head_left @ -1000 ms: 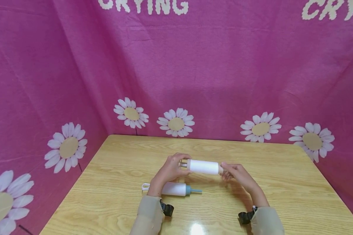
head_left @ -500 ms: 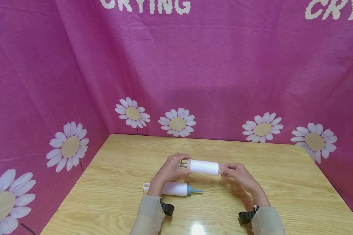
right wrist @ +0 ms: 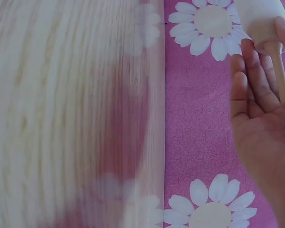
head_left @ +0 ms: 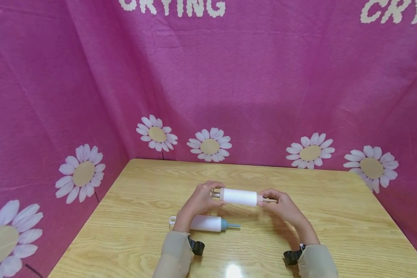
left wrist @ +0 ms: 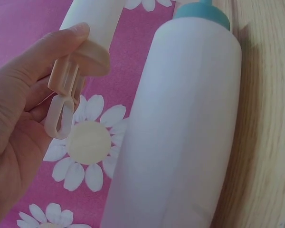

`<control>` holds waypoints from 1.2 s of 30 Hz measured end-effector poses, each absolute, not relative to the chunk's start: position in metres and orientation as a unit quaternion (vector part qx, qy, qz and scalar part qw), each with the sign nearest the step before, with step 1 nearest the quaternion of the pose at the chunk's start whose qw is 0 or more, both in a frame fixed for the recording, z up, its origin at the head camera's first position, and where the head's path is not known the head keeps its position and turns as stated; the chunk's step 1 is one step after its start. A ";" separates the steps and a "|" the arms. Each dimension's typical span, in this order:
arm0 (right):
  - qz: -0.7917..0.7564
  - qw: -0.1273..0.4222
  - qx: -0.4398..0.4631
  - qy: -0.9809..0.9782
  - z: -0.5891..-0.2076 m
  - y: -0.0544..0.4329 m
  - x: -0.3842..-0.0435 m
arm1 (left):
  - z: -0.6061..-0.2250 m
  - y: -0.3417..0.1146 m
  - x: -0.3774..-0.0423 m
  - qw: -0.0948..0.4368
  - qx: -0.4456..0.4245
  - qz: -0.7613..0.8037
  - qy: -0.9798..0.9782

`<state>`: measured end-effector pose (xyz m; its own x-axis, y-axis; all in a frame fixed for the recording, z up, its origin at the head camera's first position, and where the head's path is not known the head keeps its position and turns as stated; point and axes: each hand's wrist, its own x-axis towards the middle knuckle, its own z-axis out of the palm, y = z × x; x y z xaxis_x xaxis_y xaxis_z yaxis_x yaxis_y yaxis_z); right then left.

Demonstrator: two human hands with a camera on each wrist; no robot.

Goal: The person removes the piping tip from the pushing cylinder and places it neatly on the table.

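Observation:
A white tube-shaped bottle with beige ends is held roughly level above the table, between both hands. My left hand grips its beige left end, with the thumb on the collar; a pale loop hangs from that end in the left wrist view. At the other end, my right hand holds the beige cap between thumb and fingers, and a thin beige spout runs towards the palm. A second white bottle with a teal cap and spout lies nearer me, partly behind the left wrist.
The wood-grain table extends on both sides of the hands. A pink curtain printed with daisies stands behind it and along the left. A black wrist camera sits on the left wrist, another camera on the right.
My right hand's fingers have shifted on the cap, so the spout, hidden before, now shows beyond them. The held bottle has moved very slightly left. The left hand keeps its grip.

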<state>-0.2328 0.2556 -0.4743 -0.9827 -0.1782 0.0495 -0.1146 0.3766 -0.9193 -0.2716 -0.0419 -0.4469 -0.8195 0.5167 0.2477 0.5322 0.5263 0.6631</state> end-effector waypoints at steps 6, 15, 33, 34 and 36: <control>-0.521 -0.028 -0.111 0.846 -0.475 0.253 -0.231 | -0.448 -0.043 -0.271 0.019 -0.299 -0.384 -0.873; -0.506 -0.060 -0.146 0.848 -0.476 0.251 -0.231 | -0.450 -0.044 -0.271 0.021 -0.298 -0.387 -0.873; -0.538 0.050 -0.097 0.836 -0.467 0.254 -0.232 | -0.447 -0.044 -0.269 0.035 -0.319 -0.374 -0.870; -0.540 0.050 -0.098 0.835 -0.467 0.255 -0.231 | -0.447 -0.044 -0.269 0.035 -0.318 -0.373 -0.871; -0.542 0.048 -0.100 0.833 -0.467 0.255 -0.231 | -0.446 -0.044 -0.269 0.036 -0.319 -0.372 -0.871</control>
